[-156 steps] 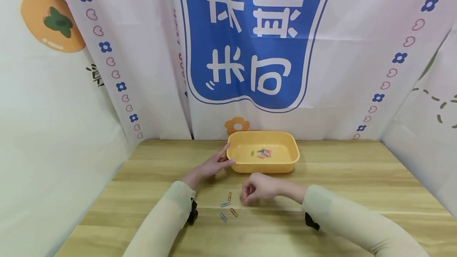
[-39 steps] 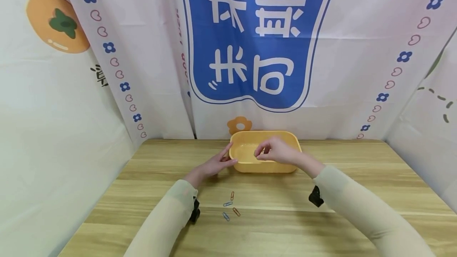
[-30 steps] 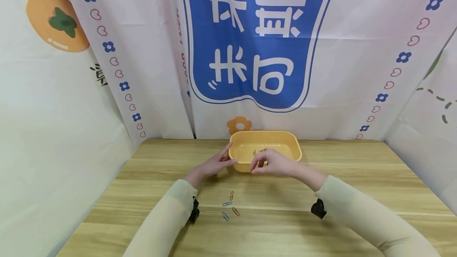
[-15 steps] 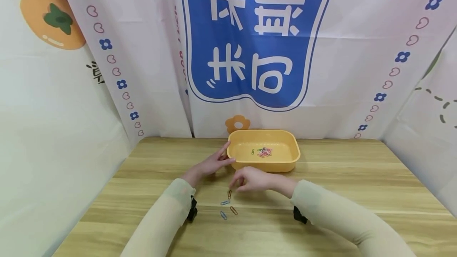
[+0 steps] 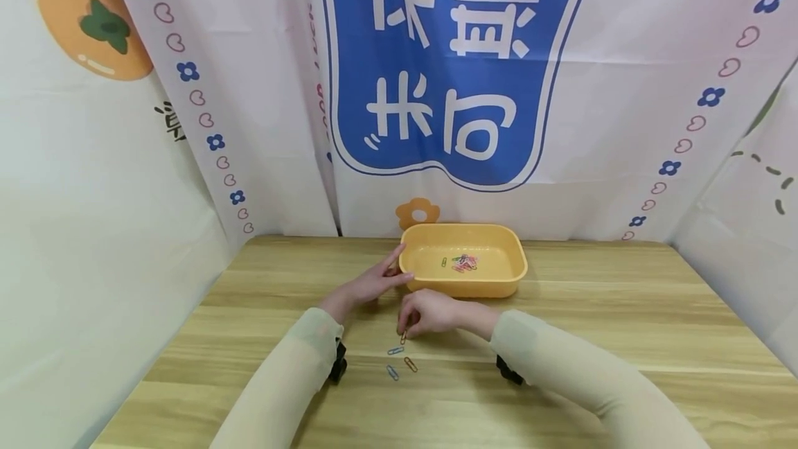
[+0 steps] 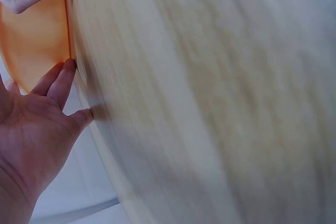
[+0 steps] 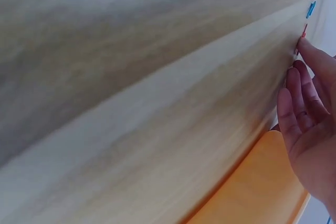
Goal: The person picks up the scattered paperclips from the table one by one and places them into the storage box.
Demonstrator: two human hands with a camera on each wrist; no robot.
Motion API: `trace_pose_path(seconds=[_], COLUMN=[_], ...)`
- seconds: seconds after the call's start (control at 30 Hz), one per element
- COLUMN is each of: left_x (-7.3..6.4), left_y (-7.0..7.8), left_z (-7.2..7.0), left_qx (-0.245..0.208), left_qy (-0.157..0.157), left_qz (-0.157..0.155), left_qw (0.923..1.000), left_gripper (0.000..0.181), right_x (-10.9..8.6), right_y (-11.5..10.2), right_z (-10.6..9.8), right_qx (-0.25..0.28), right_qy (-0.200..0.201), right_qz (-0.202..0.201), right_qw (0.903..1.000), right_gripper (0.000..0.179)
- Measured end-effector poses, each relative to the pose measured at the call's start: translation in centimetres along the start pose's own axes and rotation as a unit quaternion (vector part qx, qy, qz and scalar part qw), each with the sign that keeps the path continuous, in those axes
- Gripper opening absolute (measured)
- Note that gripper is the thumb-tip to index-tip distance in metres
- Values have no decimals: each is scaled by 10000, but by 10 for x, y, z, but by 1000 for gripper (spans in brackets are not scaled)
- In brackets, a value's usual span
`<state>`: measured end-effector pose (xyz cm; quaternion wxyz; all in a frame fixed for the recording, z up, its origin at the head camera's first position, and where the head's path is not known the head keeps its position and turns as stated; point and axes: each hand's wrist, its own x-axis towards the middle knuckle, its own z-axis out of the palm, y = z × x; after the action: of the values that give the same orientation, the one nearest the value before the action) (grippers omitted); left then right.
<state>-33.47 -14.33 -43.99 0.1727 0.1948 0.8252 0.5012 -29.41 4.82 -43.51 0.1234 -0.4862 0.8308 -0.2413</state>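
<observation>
Red paper clip (image 5: 403, 339) lies on the wooden table under the fingertips of my right hand (image 5: 430, 311), which pinch its upper end. In the right wrist view this red clip (image 7: 304, 31) shows at the fingertips. Just in front of it is a blue clip (image 5: 395, 350); a second blue clip (image 5: 392, 373) and another red clip (image 5: 410, 364) are nearer to me. My left hand (image 5: 372, 285) touches the left end of a yellow plastic tub (image 5: 464, 288), thumb and fingers extended at its rim. Inside the tub is a small heap of colourful paper clips (image 5: 464, 264).
One green clip (image 5: 444, 262) lies in the tub, left of the heap. The tub stands near the table's back edge, before a printed white curtain (image 5: 598, 158). Wooden table surface (image 5: 592, 317) extends on both sides.
From over the tub, my right hand has come down and toward me to the red clip on the table. A clip held earlier is gone from its fingers. The left hand stays at the tub.
</observation>
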Motion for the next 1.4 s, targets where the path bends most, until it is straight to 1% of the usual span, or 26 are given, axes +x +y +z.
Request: trace_pose_path(seconds=[0.07, 0.17, 0.33, 0.47, 0.7, 0.8, 0.93, 1.17, 1.4], left_x=[1, 1, 2, 2, 1, 0, 0, 1, 2], left_y=[1, 1, 0, -1, 0, 0, 1, 2, 0], left_z=[0, 0, 1, 1, 2, 2, 3, 3, 3], left_qx=[-13, -20, -22, 29, 39, 41, 27, -11, -18], left_qy=[3, 14, -24, 7, 38, 71, 100, 68, 54], left_qz=[-10, -16, 34, 0, -53, -59, -74, -59, -50], left_qw=[10000, 10000, 10000, 10000, 10000, 9999, 9999, 10000, 10000], left_gripper=[85, 85, 83, 84, 85, 83, 83, 85, 84], right_x=[1, 3, 5, 6, 8, 8, 6, 3, 2], right_y=[0, 0, -1, -2, -4, -3, -2, 0, 0], right_z=[0, -1, -3, -5, -9, -8, -5, -4, -2], right_qx=[-27, 3, 242, 365, 287, 270, 346, 419, 676], right_qy=[-27, -123, -371, -565, -869, -843, -708, -515, -410], right_qz=[-11, 81, 338, 407, 468, 463, 461, 356, 286], right_qw=[10000, 9999, 9984, 9969, 9947, 9950, 9958, 9972, 9965], right_gripper=[6, 5, 5, 5, 4, 4, 5, 12, 8])
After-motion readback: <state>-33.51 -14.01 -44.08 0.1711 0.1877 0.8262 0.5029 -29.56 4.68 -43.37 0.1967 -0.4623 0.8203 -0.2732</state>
